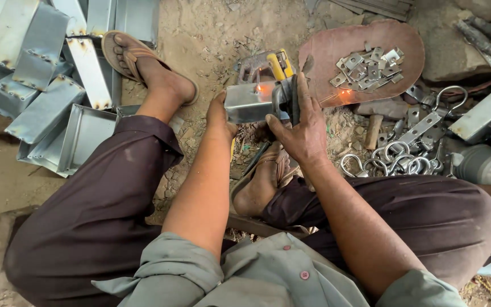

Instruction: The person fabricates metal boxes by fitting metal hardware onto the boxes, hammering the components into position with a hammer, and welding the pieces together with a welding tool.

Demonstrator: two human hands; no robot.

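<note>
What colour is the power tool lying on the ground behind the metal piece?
The power tool has a yellow and dark grey body, shown in the head view.

Bare sheet metal, dusty earth and worn cloth

The folded box (249, 102) held between the left hand (220, 118) and right hand (300, 129) is smooth, pale grey sheet metal with a dull sheen; the stacked trays (46, 85) at upper left are the same sheet, rust-spotted at the corners. The small plates (369, 66) at upper right look bright and cut-edged, lying on a matt, reddish-brown slab (365, 40), possibly rusted iron. The hooks (396, 162) gleam like plated steel. The tool body (279, 61) seems yellow plastic. The ground (211, 34) is rough, gritty earth; the trousers (98, 216) are matt dark cloth, the sandal (129, 54) worn and dull.
</note>
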